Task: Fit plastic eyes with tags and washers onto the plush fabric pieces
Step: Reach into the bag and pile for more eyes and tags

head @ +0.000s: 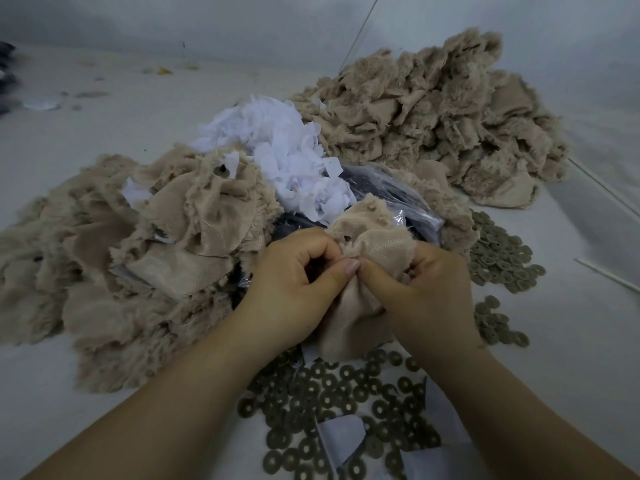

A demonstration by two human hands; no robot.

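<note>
Head view: left hand (294,271) and right hand (415,285) meeting over one plush piece (360,233), backing side up, held just above the bench (104,133). Left fingers (349,266) curled, thumb pressed down onto the fabric at the spot where the hands meet; right fingers curled too, clamped on the bunched cloth from the other side. No eye, tag or washer visible in that pinch, hidden by thumbs and folds, so cannot tell which part is being seated.

Washers (332,393) scattered on the bench just below the wrists, more washers at right. White tags (287,150) heaped behind the hands, beside a clear bag (391,195) with dark contents, probably the eyes. Fitted pile (156,237) at left, one piece there showing a washer on its backing; unfitted pile (433,116) at far right, judged so because no washers show.

Likely step: pressing a washer onto an eye post through the fabric.

Risks from here: washer going on crooked under uneven thumb pressure and failing to lock; fabric folds caught under the washer because the cloth is so bunched; tag left out, since nothing shows one in place; washers knocked about by the forearms resting close above them
</note>
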